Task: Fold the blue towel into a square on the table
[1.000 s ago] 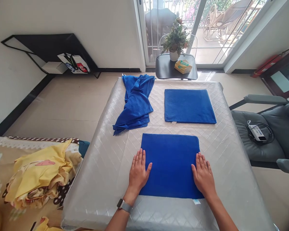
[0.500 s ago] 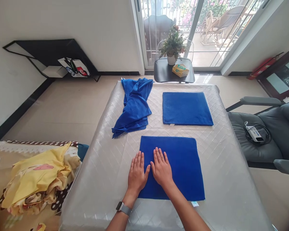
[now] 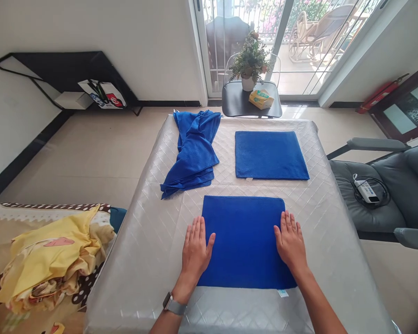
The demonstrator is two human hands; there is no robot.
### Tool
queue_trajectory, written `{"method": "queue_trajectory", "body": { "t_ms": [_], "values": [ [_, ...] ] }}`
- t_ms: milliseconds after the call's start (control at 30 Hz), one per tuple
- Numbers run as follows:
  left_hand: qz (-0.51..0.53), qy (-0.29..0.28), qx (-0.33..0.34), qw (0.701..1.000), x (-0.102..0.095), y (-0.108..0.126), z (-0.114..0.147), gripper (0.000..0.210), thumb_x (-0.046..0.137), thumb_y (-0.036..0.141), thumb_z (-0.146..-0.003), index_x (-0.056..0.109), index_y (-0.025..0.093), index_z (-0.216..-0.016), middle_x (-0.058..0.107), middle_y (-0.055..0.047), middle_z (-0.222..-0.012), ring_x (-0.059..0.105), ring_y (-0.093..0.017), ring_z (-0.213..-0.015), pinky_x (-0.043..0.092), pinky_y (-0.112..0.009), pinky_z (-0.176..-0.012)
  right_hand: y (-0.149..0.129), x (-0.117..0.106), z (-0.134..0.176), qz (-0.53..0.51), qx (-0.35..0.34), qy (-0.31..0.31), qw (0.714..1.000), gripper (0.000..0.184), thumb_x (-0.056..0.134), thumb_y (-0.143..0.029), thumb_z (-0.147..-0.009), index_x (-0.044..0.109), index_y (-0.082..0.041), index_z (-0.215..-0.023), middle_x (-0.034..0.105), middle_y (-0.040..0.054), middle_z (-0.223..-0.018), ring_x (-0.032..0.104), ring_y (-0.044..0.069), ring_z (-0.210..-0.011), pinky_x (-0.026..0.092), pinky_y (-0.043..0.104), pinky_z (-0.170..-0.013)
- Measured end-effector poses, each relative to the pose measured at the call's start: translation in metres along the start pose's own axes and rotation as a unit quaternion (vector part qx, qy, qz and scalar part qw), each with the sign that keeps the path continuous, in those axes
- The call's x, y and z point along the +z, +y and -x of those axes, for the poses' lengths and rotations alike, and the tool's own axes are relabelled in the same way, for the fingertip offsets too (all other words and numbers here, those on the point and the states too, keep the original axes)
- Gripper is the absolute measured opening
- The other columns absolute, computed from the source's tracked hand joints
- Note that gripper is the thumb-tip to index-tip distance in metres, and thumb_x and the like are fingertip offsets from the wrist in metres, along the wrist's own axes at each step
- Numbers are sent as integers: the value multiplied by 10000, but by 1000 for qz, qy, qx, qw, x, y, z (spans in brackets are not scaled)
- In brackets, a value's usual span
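Note:
A blue cloth (image 3: pixel 244 241) lies flat as a rectangle in front of me, with a small pale tag at its lower right edge. My left hand (image 3: pixel 196 246) rests palm down over its left edge, fingers stretched out; a watch is on that wrist. On the right edge of the same cloth lies my right hand (image 3: pixel 290 239), also flat with its fingers extended. Farther off, a second blue cloth (image 3: pixel 270 155) is spread as a neat rectangle. Crumpled blue cloths (image 3: pixel 197 155) lie in a loose heap at the far left of the table.
The table (image 3: pixel 153 232) has a shiny quilted cover. Behind it stands a black chair (image 3: pixel 235 102) bearing a potted plant (image 3: pixel 251 62) and a yellow packet (image 3: pixel 261 99). A grey armchair (image 3: pixel 379 222) is at the right. Yellow fabric (image 3: pixel 48 250) lies piled at the left.
My right hand has slid from the left part of the cloth across to its right edge. My left hand stays near the left edge.

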State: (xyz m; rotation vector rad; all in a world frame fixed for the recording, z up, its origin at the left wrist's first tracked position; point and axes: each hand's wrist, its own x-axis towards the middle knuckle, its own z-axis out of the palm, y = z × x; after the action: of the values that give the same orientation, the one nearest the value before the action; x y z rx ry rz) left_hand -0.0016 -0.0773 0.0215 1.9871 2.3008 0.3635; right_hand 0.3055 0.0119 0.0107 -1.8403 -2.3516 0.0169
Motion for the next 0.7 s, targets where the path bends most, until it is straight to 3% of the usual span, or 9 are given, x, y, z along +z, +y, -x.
{"method": "queue_trajectory", "body": {
  "t_ms": [133,233,367,500,700],
  "values": [
    [19,7,34,999,3,11,-30,703,321,435,-1035,11,152,-1599,239,-131,-1642,214,-268,-1521,295,-514,-1224,-71,-9,-16,-48,-57,8,997,633,268,-340,-1058,11,-141,-1601,236,120,-1638,143,248,-1536,190,483,-1230],
    [33,-11,77,996,18,16,-55,673,272,439,-1040,62,127,-1598,239,-131,-1643,186,-257,-1528,268,-505,-1235,-130,2,-30,-90,-101,-11,991,615,276,-314,-1052,72,-119,-1599,223,102,-1639,140,239,-1536,172,457,-1237],
    [17,-22,86,996,36,13,-72,683,247,475,-1036,126,91,-1588,267,-158,-1629,188,-262,-1528,253,-511,-1235,-164,25,-41,-120,-120,-36,985,581,267,-283,-1043,170,-109,-1589,229,91,-1636,150,233,-1535,160,455,-1241],
    [1,-23,78,997,37,13,-72,716,287,509,-1026,137,90,-1586,252,-154,-1634,198,-270,-1526,255,-500,-1233,-144,33,-43,-106,-119,-35,987,597,297,-334,-1045,174,-121,-1589,228,93,-1635,159,233,-1533,162,461,-1242],
    [12,-28,65,997,30,8,-78,683,298,515,-1026,141,174,-1596,331,-87,-1615,290,-244,-1499,281,-456,-1228,-54,26,-54,-26,-58,-29,998,615,262,-372,-1055,96,-136,-1599,242,96,-1636,193,241,-1526,179,472,-1237]
  ]
}}
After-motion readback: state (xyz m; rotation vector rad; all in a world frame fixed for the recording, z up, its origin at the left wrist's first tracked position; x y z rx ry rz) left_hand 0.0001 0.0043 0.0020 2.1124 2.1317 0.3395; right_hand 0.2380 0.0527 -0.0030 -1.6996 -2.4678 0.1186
